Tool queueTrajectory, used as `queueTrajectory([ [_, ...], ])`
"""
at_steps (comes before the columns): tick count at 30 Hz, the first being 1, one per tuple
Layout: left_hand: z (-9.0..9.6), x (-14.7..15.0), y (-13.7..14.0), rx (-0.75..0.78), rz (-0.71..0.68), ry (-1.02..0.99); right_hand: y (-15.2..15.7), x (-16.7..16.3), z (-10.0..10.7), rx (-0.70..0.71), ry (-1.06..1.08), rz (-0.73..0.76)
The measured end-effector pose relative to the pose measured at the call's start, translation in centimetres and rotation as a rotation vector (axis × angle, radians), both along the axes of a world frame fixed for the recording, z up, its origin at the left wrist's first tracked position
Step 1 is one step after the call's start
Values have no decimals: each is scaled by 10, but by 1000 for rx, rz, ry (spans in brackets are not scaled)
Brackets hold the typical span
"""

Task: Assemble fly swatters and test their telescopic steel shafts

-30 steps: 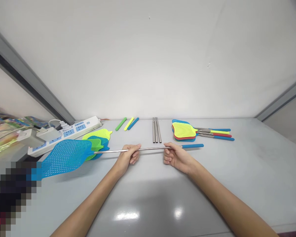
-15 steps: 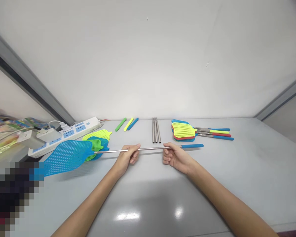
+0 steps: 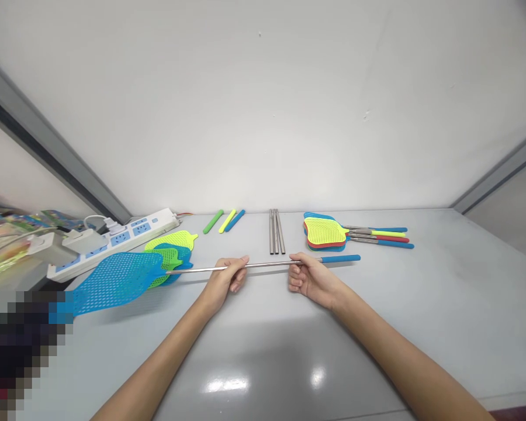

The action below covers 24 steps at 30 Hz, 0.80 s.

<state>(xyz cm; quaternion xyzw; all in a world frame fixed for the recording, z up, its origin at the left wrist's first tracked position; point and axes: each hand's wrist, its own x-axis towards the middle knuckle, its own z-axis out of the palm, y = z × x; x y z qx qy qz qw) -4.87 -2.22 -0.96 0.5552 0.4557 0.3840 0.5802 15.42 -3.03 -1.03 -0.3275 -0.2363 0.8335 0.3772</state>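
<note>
A blue fly swatter (image 3: 118, 280) with an extended metal rod is held level across the table, its mesh head at the left and its blue grip at the right. My left hand (image 3: 225, 282) is closed, pinching the thin rod under the thumb. My right hand (image 3: 311, 279) is closed round the thicker part of the rod, just left of the blue grip. Under the held head lie loose mesh heads: a yellow one (image 3: 173, 240), a green one (image 3: 170, 257) and a blue one (image 3: 184, 254), partly covered.
Behind my hands lie several metal tubes (image 3: 277, 232), with green (image 3: 213, 221), yellow (image 3: 227, 221) and blue (image 3: 235, 221) grips to their left. A stack of whole swatters (image 3: 326, 231) lies at the right. A power strip (image 3: 129, 240) with plugs stands at the left.
Both hands keep the same hold on the swatter. The whole view has shifted very slightly; nothing on the table has visibly moved.
</note>
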Motion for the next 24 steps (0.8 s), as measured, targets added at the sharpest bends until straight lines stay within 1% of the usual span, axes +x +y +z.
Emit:
queueTrajectory([
  [10,0,0,0,23,-3,16,2,0,-1,-2,9,9],
  [17,2,1,-1,25,15,68,1,0,0,-1,12,13],
  [24,2,1,-1,70,33,59,0,-1,1,23,-4,27],
])
